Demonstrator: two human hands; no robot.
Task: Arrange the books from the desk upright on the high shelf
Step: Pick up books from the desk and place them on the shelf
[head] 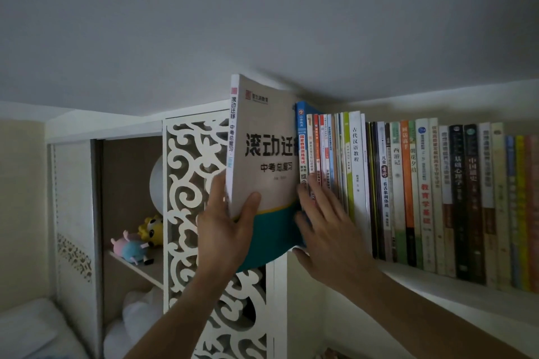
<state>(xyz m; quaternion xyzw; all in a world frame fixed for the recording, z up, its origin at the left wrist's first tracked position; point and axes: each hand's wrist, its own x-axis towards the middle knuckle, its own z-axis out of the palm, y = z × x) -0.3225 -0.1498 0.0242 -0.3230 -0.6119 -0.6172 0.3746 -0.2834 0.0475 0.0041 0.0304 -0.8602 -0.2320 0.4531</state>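
The left hand (226, 221) grips a large grey-and-teal workbook (262, 154) by its lower spine edge, thumb curled across the front cover and fingers hidden behind; the book stands nearly upright at the left end of the high shelf (437, 285), its top close under the ceiling, its right edge hidden behind the first spine of the row; its teal bottom edge hangs a little past the shelf's left end, in front of the white fretwork panel (189, 183); the right hand (329, 230) lies open with straight fingers pressed flat against the spines of the leftmost shelved books (318, 151), a blue one and several red and orange ones, just beside the workbook; the rest of the row of books (437, 189) runs upright along the shelf to the right edge of view; to the left, behind the panel, a cabinet shelf (131, 265) holds small plush toys (140, 242), one yellow, one pink and blue.
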